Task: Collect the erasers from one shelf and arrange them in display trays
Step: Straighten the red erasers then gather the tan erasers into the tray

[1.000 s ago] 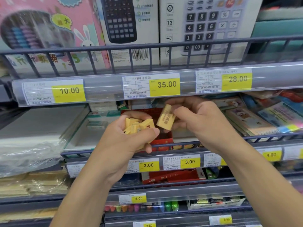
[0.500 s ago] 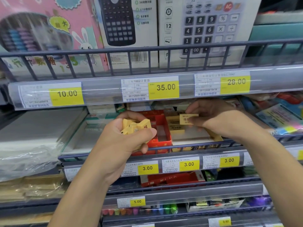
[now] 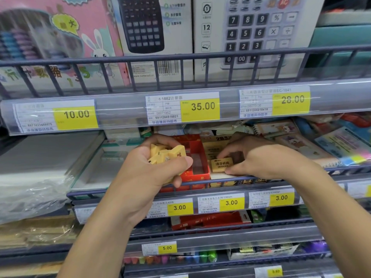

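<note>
A handful of small yellow rectangular erasers [image 3: 167, 155] is gripped in the left hand [image 3: 158, 173], whose fingers and thumb are curled round the pile; the hand is held in front of the wire shelf rail [image 3: 200, 184], just left of a red cardboard display tray [image 3: 197, 157]. One more yellow rectangular eraser with dark printed characters [image 3: 221, 164] is pinched between the thumb and fingertips of the right hand [image 3: 261, 157]. This eraser is held low inside a yellow cardboard display tray [image 3: 215, 146], which stands directly to the right of the red one, the two trays touching side by side behind the rail. Whether the eraser already touches the tray floor cannot be told. The red tray's front compartment is seen with a pale bottom. Yellow price labels marked 3.00 [image 3: 231, 203] are fixed under the rail. On the shelf above, boxed calculators [image 3: 259, 31] are displayed behind a second railing, with labels reading 35.00 [image 3: 202, 106] and 28.00.
</note>
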The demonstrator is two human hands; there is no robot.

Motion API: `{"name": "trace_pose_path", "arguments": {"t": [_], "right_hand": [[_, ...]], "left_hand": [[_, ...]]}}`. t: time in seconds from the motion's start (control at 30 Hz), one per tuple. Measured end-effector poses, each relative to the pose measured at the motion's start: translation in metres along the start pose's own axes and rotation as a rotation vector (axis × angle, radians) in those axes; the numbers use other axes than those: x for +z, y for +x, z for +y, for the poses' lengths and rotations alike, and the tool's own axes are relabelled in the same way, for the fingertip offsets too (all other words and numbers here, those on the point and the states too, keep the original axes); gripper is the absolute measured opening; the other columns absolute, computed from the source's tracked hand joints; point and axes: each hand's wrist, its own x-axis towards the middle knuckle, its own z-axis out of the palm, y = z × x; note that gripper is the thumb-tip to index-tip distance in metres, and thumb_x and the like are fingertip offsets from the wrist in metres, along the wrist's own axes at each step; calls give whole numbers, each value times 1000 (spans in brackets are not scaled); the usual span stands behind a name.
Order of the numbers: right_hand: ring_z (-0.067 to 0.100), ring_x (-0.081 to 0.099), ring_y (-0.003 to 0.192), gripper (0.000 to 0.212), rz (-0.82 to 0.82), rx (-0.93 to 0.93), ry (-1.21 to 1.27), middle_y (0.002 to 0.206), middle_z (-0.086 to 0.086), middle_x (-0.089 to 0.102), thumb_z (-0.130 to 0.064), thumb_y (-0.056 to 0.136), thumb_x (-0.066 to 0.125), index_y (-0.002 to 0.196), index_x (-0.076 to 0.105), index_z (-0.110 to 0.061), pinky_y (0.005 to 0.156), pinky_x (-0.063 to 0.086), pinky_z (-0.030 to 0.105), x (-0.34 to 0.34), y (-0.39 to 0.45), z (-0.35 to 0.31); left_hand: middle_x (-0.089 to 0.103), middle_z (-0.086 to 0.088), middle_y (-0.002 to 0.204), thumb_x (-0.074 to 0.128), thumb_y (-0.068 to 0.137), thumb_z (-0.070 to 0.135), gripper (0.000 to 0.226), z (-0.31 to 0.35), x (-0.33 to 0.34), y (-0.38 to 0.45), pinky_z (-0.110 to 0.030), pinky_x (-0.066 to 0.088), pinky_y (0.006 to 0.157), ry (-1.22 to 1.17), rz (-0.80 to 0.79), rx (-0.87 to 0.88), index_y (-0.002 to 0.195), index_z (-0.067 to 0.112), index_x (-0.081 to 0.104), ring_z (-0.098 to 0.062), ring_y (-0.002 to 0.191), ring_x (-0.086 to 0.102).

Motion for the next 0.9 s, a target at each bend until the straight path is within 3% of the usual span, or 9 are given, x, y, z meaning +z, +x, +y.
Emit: {"name": "trace_pose_path", "arguments": {"t": [0.13, 0.23, 0.4, 0.5, 0.6, 0.63, 0.73, 0.8, 0.9], "right_hand": [[-8, 58, 83, 28, -7, -23, 79, 93, -27, 60, -46, 82, 78, 108, 67, -45, 65, 43, 5, 3, 2, 0], [-8, 61, 78, 20, 49, -39, 128, 83, -26, 64, -46, 77, 82, 91, 68, -45, 68, 48, 11, 8, 5, 2], [-3, 57, 77, 22, 95, -30, 28, 86, -22, 57, -49, 75, 81, 73, 59, -52, 63, 44, 18, 11, 10, -2], [2, 59, 86, 20, 63, -23, 16, 94, -24, 58, -50, 78, 78, 90, 62, -52, 72, 49, 21, 10, 6, -4], [2, 62, 88, 24, 234, -149, 245, 98, -24, 65, -49, 82, 76, 104, 67, -51, 76, 50, 16, 7, -11, -12], [5, 64, 88, 24, 287, -228, 402, 99, -22, 67, -46, 82, 76, 105, 69, -48, 77, 52, 18, 6, -18, -18], [17, 67, 85, 36, 276, -411, 729, 99, -7, 70, -37, 80, 79, 115, 70, -37, 77, 58, 42, 9, -37, -45], [18, 65, 83, 40, 310, -462, 690, 96, -3, 69, -33, 80, 80, 118, 67, -34, 71, 56, 47, 18, -41, -60], [16, 62, 87, 40, 467, -457, 528, 94, -7, 66, -35, 83, 78, 121, 66, -31, 71, 53, 35, 30, -41, -70]], "left_hand": [[69, -4, 75, 87, 64, 10, 26, -1, 1, 1, -25, 50, 51, -10, -7, 0, 81, 25, 74, -21, 52, 56], [69, -3, 75, 88, 64, 11, 26, -2, 2, 2, -25, 51, 52, -5, -12, 2, 81, 25, 74, -20, 52, 56], [69, -4, 76, 92, 59, 14, 31, -4, 3, 3, -25, 51, 53, -3, -25, -5, 81, 25, 73, -21, 51, 55], [69, -4, 76, 93, 53, 23, 36, -4, 4, 2, -25, 52, 53, -18, -36, -8, 82, 25, 71, -21, 51, 55], [69, -7, 79, 93, 54, 24, 37, -5, 6, 2, -26, 51, 53, -36, -49, 0, 83, 23, 71, -22, 52, 56], [70, -8, 80, 94, 55, 25, 37, -5, 7, 2, -25, 51, 53, -44, -48, 2, 83, 23, 71, -23, 52, 56], [73, -10, 82, 94, 57, 24, 42, -6, 10, 2, -24, 52, 51, -89, -49, 6, 90, 17, 68, -21, 56, 61], [76, -12, 81, 92, 59, 24, 49, -6, 13, 1, -24, 53, 50, -130, -50, 12, 96, 11, 64, -20, 60, 67], [76, -13, 81, 99, 59, 24, 55, -5, 14, 0, -24, 53, 51, -151, -29, 26, 98, 8, 64, -20, 65, 71]]}}
